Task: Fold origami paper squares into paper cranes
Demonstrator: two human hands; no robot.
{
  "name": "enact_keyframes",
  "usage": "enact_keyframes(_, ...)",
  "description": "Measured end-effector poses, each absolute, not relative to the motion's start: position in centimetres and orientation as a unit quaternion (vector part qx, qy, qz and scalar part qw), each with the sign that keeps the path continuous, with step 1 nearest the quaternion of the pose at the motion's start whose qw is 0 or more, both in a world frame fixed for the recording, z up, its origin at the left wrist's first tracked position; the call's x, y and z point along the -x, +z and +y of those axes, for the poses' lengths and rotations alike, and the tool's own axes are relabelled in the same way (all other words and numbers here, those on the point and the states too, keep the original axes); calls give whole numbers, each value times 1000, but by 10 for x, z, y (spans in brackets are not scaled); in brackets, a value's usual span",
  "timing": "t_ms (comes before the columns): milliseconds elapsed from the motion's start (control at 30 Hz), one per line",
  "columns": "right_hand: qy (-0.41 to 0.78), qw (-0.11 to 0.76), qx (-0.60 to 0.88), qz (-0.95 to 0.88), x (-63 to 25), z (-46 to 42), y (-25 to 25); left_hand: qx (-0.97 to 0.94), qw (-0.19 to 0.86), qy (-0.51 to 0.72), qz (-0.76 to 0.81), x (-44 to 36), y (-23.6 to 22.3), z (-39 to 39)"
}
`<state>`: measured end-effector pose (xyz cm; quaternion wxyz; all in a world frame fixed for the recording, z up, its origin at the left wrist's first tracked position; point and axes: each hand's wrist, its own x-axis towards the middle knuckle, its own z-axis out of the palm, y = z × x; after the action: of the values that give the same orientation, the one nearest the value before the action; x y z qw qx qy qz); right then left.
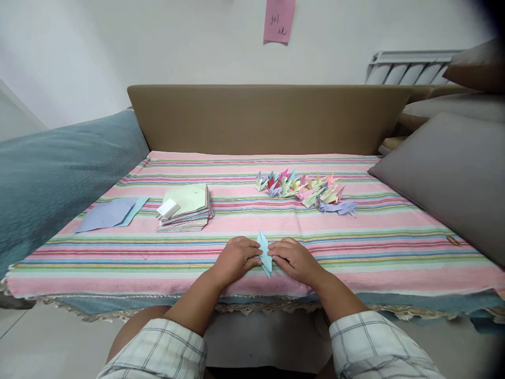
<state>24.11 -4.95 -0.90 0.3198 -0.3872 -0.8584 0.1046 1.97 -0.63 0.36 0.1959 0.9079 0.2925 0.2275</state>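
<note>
A light blue piece of folded origami paper (264, 253), long and diamond-shaped, lies on the striped cloth near its front edge. On its left side, my left hand (238, 257) pinches the edge between thumb and fingers. From the right, my right hand (294, 259) grips the opposite edge the same way. Both ends of the paper point away from the hands, one toward the back and one toward me. Beyond my right hand sits a cluster of folded paper cranes (307, 189) in many colours.
A stack of square paper (189, 205) with a white charger plug (168, 208) on top stands at the left. Loose purple paper (104, 215) lies farther left. The striped cloth (130, 273) covers the seat. A grey cushion (445, 173) leans at the right, a blue armrest (67, 168) at the left.
</note>
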Motion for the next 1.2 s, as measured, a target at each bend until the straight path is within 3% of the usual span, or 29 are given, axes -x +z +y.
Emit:
enact_keyframes(233,99,321,411,-847,-237,-50,-12,-907,134,246,315,-26,2,-15)
enact_keyframes(467,90,325,448,-828,-231,-45,-17,-881,170,289,334,-32,0,-13)
enact_keyframes(733,89,329,489,-803,-227,-42,-21,-892,114,242,365,-32,1,-13)
enact_keyframes(1200,99,292,594,-743,-215,-41,-14,-863,128,267,409,-36,-4,-9)
